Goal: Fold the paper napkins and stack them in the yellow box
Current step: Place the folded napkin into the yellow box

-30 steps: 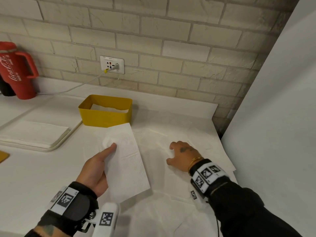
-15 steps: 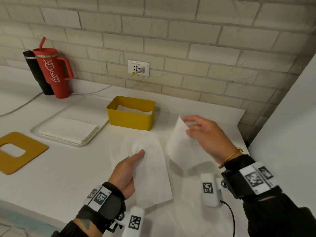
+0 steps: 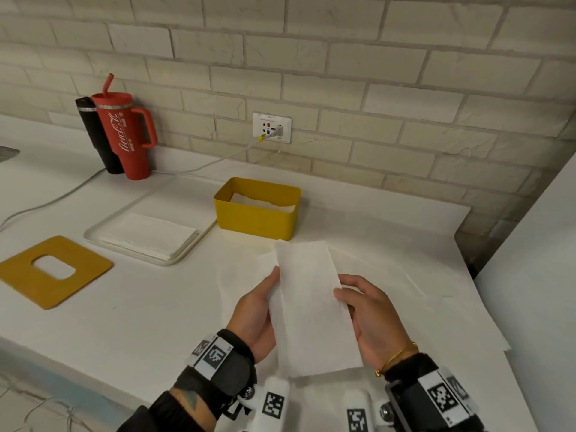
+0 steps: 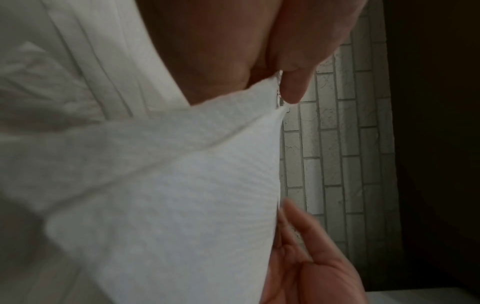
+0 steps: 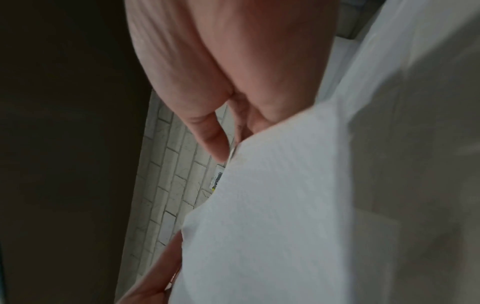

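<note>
A white paper napkin (image 3: 311, 307), folded into a long narrow strip, is held just above the counter by both hands. My left hand (image 3: 265, 304) pinches its left edge, thumb on top and fingers underneath. My right hand (image 3: 358, 307) pinches the right edge the same way. The wrist views show the napkin (image 4: 168, 185) (image 5: 272, 205) close up, with a thumb at its edge. The yellow box (image 3: 258, 226) stands beyond the napkin near the wall, with white napkins lying inside it.
A white tray (image 3: 93, 236) left of the box holds a stack of flat napkins (image 3: 149, 233). A yellow lid (image 3: 53, 288) with a cut-out lies at far left. A red tumbler (image 3: 124, 135) and a black bottle (image 3: 93, 132) stand at the back. White paper sheets (image 3: 420, 291) cover the counter.
My right hand left the counter, lifted a paper edge and came to the napkin's right side. Both hands now hold the napkin as a narrower strip. The view has swung left.
</note>
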`<action>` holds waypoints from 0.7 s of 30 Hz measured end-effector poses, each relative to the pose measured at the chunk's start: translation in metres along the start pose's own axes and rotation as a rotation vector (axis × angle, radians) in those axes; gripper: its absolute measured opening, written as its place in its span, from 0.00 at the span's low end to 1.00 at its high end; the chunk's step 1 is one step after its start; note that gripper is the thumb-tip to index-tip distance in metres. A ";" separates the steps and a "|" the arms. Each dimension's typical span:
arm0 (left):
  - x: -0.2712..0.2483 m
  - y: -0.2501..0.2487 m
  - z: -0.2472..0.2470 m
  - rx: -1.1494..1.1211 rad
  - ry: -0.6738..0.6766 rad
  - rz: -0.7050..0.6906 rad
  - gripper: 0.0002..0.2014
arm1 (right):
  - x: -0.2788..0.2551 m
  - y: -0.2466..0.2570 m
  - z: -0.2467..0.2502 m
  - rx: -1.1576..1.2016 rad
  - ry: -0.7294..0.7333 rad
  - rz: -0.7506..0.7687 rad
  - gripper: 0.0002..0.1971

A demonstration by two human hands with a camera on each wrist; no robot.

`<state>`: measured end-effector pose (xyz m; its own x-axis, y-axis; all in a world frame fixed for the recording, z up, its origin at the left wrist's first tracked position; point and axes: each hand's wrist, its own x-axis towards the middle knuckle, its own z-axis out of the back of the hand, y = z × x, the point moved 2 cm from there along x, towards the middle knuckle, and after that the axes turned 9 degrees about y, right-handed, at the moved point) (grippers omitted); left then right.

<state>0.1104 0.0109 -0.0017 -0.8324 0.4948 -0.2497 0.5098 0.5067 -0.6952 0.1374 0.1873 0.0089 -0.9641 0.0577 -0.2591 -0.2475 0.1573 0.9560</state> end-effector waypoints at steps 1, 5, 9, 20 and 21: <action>0.000 0.001 0.001 -0.001 0.006 0.007 0.24 | 0.000 0.001 -0.001 0.000 0.003 0.010 0.08; 0.001 0.001 0.003 0.018 0.029 0.014 0.23 | 0.004 0.007 -0.001 -0.071 0.013 0.052 0.09; 0.000 -0.003 0.009 -0.013 0.004 -0.057 0.19 | 0.007 0.010 -0.001 -0.110 0.014 0.076 0.08; -0.003 -0.009 0.011 0.020 -0.012 -0.138 0.22 | 0.003 0.014 -0.020 -0.053 0.167 0.130 0.08; -0.004 -0.009 0.010 0.008 -0.003 -0.128 0.23 | 0.003 0.011 -0.021 -0.060 0.156 0.129 0.07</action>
<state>0.1067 -0.0028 -0.0010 -0.8910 0.4246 -0.1606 0.3979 0.5599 -0.7268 0.1293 0.1682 0.0217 -0.9903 -0.0801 -0.1137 -0.1214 0.0989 0.9877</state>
